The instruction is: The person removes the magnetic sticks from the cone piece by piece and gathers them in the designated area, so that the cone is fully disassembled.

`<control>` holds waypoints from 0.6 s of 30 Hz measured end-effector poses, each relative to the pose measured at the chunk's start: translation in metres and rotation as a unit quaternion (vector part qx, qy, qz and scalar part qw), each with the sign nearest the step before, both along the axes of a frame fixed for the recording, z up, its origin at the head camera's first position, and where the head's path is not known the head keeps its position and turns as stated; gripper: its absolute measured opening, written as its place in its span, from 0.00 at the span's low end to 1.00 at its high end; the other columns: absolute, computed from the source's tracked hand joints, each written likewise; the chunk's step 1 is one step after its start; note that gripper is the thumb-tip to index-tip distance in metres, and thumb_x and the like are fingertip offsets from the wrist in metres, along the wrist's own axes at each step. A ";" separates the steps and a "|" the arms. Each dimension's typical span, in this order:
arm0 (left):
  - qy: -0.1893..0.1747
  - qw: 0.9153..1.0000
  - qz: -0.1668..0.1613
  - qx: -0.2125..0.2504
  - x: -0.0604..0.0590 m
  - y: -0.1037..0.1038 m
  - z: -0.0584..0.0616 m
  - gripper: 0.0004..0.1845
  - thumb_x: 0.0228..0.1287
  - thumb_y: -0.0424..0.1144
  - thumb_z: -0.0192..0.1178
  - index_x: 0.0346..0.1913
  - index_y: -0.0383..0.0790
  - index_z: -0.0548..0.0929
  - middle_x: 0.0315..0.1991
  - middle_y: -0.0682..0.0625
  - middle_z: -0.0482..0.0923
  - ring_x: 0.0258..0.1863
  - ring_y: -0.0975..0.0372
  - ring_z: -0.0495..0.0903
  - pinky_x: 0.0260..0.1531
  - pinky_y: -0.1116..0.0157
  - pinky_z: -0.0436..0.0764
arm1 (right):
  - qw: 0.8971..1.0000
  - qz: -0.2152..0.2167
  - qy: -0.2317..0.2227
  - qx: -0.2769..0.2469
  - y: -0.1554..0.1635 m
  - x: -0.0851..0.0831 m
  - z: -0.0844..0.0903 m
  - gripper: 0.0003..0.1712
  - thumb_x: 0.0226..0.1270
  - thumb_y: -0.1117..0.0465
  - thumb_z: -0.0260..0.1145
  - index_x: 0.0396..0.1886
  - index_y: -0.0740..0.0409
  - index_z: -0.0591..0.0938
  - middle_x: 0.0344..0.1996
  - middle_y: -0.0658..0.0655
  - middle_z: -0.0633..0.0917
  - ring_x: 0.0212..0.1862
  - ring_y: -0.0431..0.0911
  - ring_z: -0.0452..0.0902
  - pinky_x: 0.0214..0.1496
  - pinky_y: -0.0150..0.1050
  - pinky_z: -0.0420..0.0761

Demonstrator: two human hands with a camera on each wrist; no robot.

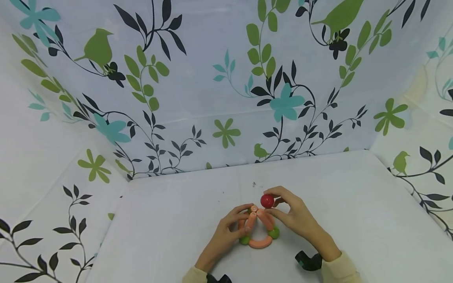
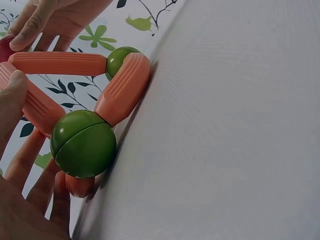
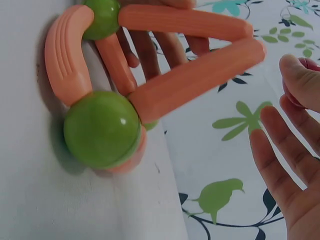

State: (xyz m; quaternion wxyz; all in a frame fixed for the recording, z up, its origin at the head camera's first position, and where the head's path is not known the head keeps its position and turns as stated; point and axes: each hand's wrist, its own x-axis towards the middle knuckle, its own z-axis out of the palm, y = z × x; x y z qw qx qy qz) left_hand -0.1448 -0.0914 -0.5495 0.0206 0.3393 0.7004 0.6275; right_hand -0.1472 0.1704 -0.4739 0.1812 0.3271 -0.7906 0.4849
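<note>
On the white table stands a frame of magnetic-looking pieces, with curved orange rods joined to green balls at the base and straight orange rods leaning up to meet at the top. My left hand holds one upright rod near its top end, with the thumb on it in the left wrist view. Between thumb and fingers my right hand pinches a red ball close beside the top ends of the rods. In the right wrist view that hand partly hides the ball.
A white cloth patterned with birds, leaves and flowers hangs behind the table and along its sides. A black wrist-worn device sits by the right sleeve, and another shows by the left sleeve.
</note>
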 end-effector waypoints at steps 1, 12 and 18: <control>0.000 1.000 0.000 0.001 0.000 0.000 0.000 0.19 0.70 0.29 0.65 0.62 0.44 0.85 0.75 0.46 0.72 0.77 0.53 0.69 0.78 0.56 0.65 | 1.000 -0.005 -0.003 -0.003 0.002 -0.001 -0.001 0.34 0.54 0.73 0.80 0.61 0.54 0.80 0.52 0.50 0.87 0.53 0.39 0.82 0.49 0.35 0.87; -0.005 1.000 0.000 0.001 -0.001 0.000 0.001 0.19 0.70 0.28 0.65 0.61 0.44 0.85 0.75 0.46 0.72 0.77 0.54 0.69 0.79 0.56 0.64 | 0.995 -0.077 -0.068 0.010 0.033 -0.018 -0.021 0.29 0.63 0.66 0.77 0.64 0.52 0.81 0.52 0.50 0.87 0.53 0.33 0.80 0.52 0.34 0.85; -0.015 1.000 0.002 -0.008 0.001 -0.001 0.002 0.18 0.70 0.28 0.65 0.61 0.42 0.85 0.75 0.47 0.71 0.78 0.54 0.68 0.79 0.56 0.64 | 0.987 -0.119 -0.105 0.030 0.048 -0.025 -0.040 0.29 0.65 0.65 0.76 0.66 0.50 0.81 0.53 0.50 0.86 0.54 0.31 0.77 0.54 0.37 0.85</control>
